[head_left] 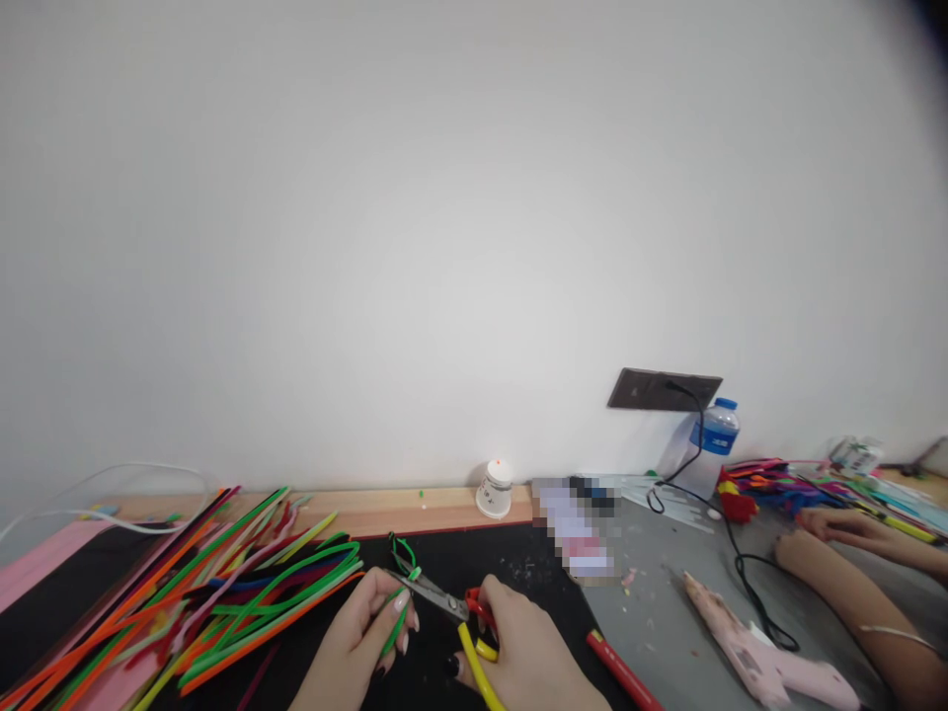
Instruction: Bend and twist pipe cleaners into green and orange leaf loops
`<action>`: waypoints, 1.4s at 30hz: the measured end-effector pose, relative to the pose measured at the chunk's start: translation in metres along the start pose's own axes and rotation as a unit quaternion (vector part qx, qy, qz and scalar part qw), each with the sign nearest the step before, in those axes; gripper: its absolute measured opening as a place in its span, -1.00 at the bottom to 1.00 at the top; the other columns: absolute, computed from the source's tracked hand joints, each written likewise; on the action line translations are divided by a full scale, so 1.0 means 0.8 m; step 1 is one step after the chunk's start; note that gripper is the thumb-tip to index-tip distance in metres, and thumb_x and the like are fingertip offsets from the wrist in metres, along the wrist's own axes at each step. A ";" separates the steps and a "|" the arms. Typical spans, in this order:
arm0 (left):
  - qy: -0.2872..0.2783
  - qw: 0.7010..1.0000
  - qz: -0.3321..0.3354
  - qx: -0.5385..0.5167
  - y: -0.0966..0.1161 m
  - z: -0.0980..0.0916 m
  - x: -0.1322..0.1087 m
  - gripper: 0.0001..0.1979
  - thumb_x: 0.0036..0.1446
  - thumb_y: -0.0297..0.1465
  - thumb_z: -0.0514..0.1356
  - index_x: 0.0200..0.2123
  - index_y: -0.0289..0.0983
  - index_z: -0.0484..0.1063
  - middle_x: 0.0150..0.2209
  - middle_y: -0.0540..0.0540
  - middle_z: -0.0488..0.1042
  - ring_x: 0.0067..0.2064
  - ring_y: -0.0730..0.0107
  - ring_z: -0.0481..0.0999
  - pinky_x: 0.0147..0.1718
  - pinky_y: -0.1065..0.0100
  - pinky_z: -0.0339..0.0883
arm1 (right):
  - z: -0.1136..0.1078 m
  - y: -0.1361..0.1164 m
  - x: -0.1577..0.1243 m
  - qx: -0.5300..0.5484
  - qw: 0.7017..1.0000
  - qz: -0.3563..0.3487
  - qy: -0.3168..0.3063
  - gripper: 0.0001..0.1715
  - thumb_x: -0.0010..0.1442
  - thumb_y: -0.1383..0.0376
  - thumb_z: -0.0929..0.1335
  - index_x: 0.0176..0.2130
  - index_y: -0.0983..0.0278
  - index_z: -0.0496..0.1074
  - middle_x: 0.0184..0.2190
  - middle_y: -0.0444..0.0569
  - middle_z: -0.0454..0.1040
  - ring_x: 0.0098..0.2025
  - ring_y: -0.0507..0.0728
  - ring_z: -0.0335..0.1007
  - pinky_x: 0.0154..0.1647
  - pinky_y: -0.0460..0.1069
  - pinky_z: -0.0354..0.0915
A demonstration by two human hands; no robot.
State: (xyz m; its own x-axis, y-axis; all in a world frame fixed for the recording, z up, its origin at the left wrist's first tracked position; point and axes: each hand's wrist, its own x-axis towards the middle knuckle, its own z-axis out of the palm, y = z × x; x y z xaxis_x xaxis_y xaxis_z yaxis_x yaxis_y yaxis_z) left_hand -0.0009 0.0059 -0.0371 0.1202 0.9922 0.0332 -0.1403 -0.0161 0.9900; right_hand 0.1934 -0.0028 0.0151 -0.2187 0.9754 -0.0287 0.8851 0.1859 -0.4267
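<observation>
My left hand pinches a short green pipe cleaner between thumb and fingertips, low at the front of the black mat on the tabletop. My right hand is closed around the red handles of the grey-bladed scissors, whose blades point left and meet the green pipe cleaner's twisted upper end; a yellow pipe cleaner is tucked under the same hand. To my left lies a heap of long green, orange and pink pipe cleaners.

No writing can be read: the small white cup carries dark marks too small to make out, the label of the clear water bottle with a blue cap is just a blue band, and a pixelated patch hides something beside the cup. A pink glue gun lies right (its black cord runs up to the wall socket), cut off near the frame's edge. Another person's forearm rests beyond.
</observation>
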 end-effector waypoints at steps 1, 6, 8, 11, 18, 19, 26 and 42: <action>-0.004 1.000 0.002 0.001 0.000 0.000 0.000 -0.73 0.05 -0.15 0.10 -0.47 -0.24 0.25 -0.55 0.06 0.38 -0.61 0.57 0.24 -0.66 0.53 0.11 | 0.001 0.000 0.000 0.001 1.000 0.003 -0.001 -0.64 -0.20 0.14 0.39 -0.41 0.21 0.21 -0.45 -0.14 0.40 -0.49 0.06 0.25 -0.56 -0.12 -0.06; -0.016 1.000 0.008 -0.010 0.003 0.001 0.000 -0.73 0.04 -0.16 0.11 -0.48 -0.25 0.24 -0.56 0.07 0.37 -0.61 0.57 0.25 -0.64 0.52 0.13 | 0.008 0.005 0.001 0.009 1.000 0.008 0.006 -0.63 -0.22 0.11 0.40 -0.43 0.20 0.23 -0.47 -0.17 0.38 -0.52 0.02 0.19 -0.57 -0.13 -0.09; -0.017 1.000 0.008 -0.013 0.003 0.001 0.000 -0.73 0.04 -0.16 0.12 -0.48 -0.25 0.24 -0.57 0.08 0.36 -0.61 0.56 0.26 -0.63 0.51 0.13 | 0.011 0.008 0.002 0.010 1.000 0.000 0.009 -0.67 -0.21 0.13 0.40 -0.45 0.22 0.24 -0.49 -0.18 0.37 -0.53 0.00 0.15 -0.57 -0.13 -0.09; -0.023 1.000 0.011 -0.006 0.002 0.001 -0.002 -0.75 0.06 -0.19 0.11 -0.49 -0.26 0.25 -0.58 0.08 0.36 -0.59 0.55 0.27 -0.61 0.50 0.14 | 0.017 0.011 0.004 -0.001 1.000 -0.019 0.010 -0.84 -0.14 0.26 0.34 -0.50 0.25 0.25 -0.56 -0.18 0.34 -0.55 -0.02 0.10 -0.57 -0.13 -0.10; -0.033 0.999 -0.002 -0.008 0.004 0.001 -0.002 -0.73 0.04 -0.18 0.12 -0.50 -0.26 0.27 -0.57 0.06 0.38 -0.59 0.52 0.30 -0.62 0.49 0.15 | 0.018 0.010 0.004 -0.014 0.999 -0.022 -0.021 -0.91 -0.08 0.33 0.27 -0.54 0.31 0.32 -0.60 -0.11 0.34 -0.55 -0.01 0.10 -0.57 -0.12 -0.09; -0.035 0.999 -0.004 -0.010 0.004 0.001 -0.002 -0.73 0.03 -0.17 0.12 -0.50 -0.26 0.27 -0.57 0.06 0.38 -0.59 0.52 0.30 -0.62 0.49 0.15 | 0.017 0.010 0.004 -0.011 0.999 -0.022 -0.022 -0.91 -0.08 0.33 0.27 -0.55 0.31 0.33 -0.61 -0.11 0.34 -0.55 -0.01 0.10 -0.58 -0.13 -0.09; -0.047 0.999 -0.016 -0.009 0.007 0.001 -0.001 -0.71 0.02 -0.15 0.12 -0.51 -0.26 0.26 -0.58 0.05 0.39 -0.59 0.51 0.32 -0.60 0.47 0.18 | 0.024 0.014 0.004 0.021 0.999 -0.028 -0.009 -0.90 -0.10 0.40 0.23 -0.59 0.32 0.30 -0.68 -0.16 0.27 -0.61 -0.05 0.02 -0.64 -0.15 -0.15; 0.013 0.999 -0.017 0.040 0.010 -0.009 0.001 -0.74 -0.04 -0.18 0.18 -0.38 -0.26 0.36 -0.46 0.04 0.38 -0.41 0.44 0.34 -0.41 0.46 0.22 | 0.010 0.052 0.030 0.041 0.987 0.022 0.156 -0.80 -0.11 0.42 0.31 -0.36 0.28 0.40 -0.34 0.00 0.35 -0.28 0.13 0.29 -0.25 -0.07 0.15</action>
State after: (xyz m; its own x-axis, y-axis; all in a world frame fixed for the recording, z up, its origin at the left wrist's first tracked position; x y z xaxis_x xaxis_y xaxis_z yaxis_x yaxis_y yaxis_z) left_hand -0.0089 0.0078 -0.0300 0.0976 0.9952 -0.0032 -0.0565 0.0087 0.9984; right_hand 0.2216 0.0272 -0.0108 -0.0318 0.9738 0.2252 0.8519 0.1442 -0.5034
